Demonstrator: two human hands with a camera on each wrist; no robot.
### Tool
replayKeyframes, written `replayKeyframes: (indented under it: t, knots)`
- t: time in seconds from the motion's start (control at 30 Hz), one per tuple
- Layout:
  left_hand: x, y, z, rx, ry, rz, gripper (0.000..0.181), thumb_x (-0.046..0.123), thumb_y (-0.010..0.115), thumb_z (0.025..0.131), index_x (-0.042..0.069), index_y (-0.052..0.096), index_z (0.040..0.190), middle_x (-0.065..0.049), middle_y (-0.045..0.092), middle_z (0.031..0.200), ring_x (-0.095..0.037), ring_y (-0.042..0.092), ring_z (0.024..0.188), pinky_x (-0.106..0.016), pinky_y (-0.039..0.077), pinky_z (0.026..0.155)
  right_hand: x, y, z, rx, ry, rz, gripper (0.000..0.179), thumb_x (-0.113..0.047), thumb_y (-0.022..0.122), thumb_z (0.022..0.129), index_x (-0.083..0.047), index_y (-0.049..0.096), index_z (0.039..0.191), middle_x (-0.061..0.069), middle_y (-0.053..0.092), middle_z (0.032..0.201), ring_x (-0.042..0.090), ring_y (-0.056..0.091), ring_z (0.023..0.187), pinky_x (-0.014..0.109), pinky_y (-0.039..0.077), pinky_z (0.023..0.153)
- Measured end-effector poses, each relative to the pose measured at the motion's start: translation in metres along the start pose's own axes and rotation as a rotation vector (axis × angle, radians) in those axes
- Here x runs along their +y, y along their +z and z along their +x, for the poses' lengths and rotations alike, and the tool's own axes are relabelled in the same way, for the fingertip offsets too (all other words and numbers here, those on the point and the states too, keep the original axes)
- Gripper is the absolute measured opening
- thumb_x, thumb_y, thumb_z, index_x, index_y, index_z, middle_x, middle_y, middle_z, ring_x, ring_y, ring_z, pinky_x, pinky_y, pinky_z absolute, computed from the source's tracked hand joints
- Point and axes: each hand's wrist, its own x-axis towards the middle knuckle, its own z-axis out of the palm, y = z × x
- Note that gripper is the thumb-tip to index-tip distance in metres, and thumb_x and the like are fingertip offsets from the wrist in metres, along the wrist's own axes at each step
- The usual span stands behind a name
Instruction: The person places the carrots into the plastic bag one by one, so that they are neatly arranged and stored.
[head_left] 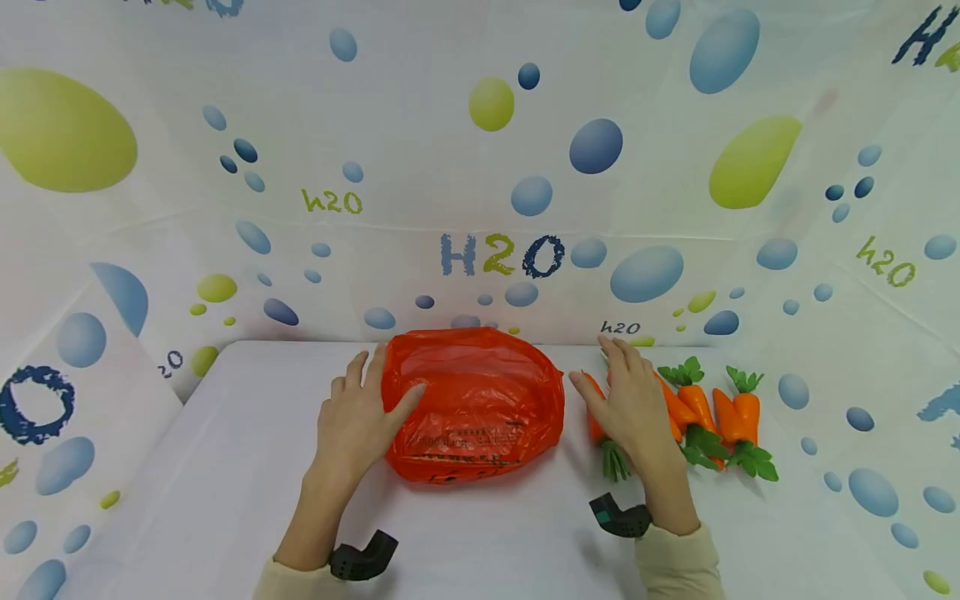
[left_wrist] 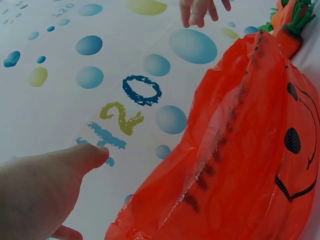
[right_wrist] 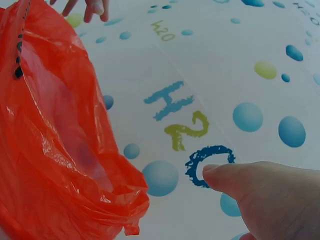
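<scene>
Red bag [head_left: 476,400], middle of table [head_left: 480,533]. Your left grip [head_left: 356,421]: spread, at its left edge. Your right grip [head_left: 630,400]: spread, by carrots [head_left: 747,414], right. Step: apparently readying; next likely needs a pinch hold.

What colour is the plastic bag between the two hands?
The plastic bag is red with black printing, seen best in the left wrist view.
</scene>
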Motion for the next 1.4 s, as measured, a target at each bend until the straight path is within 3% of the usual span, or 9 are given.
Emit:
replayKeyframes:
  t: [0.63,1.03,1.27,1.4]
  knots:
    - [-0.004,0.002,0.004,-0.041,-0.103,-0.034,0.089,0.063,0.044,0.096,0.001,0.024,0.156,-0.030,0.043,0.148,-0.050,0.052,0.126,-0.064,0.052,0.090,0.013,0.005,0.005,-0.058,0.086,0.020,0.079,-0.048,0.058,0.096,-0.012,0.025,0.158,0.022,0.035,0.156,0.044,0.039,0.136,0.066,0.039,0.107]
    - [-0.008,0.006,0.003,-0.013,-0.125,-0.016,0.065,0.042,0.051,0.098,-0.005,0.047,0.143,-0.029,0.061,0.129,-0.045,0.065,0.108,-0.060,0.056,0.084,0.019,0.009,0.005,-0.109,0.104,0.031,0.077,-0.044,0.059,0.096,-0.009,0.027,0.156,0.025,0.039,0.150,0.044,0.043,0.133,0.064,0.045,0.102]
    - [-0.010,0.007,0.003,0.001,-0.093,-0.034,0.050,0.036,0.054,0.097,-0.005,0.061,0.124,-0.021,0.069,0.099,-0.031,0.066,0.077,-0.047,0.059,0.065,0.021,0.013,0.007,-0.141,0.122,0.021,0.076,-0.043,0.059,0.096,-0.008,0.027,0.156,0.026,0.040,0.147,0.044,0.046,0.130,0.063,0.046,0.101]
    - [-0.010,0.007,0.002,0.007,-0.085,-0.032,0.045,0.032,0.055,0.096,-0.004,0.064,0.120,-0.018,0.070,0.096,-0.028,0.064,0.072,-0.044,0.058,0.062,0.023,0.015,0.009,-0.167,0.135,0.027,0.075,-0.042,0.060,0.096,-0.007,0.029,0.155,0.026,0.043,0.144,0.042,0.049,0.126,0.061,0.047,0.102]
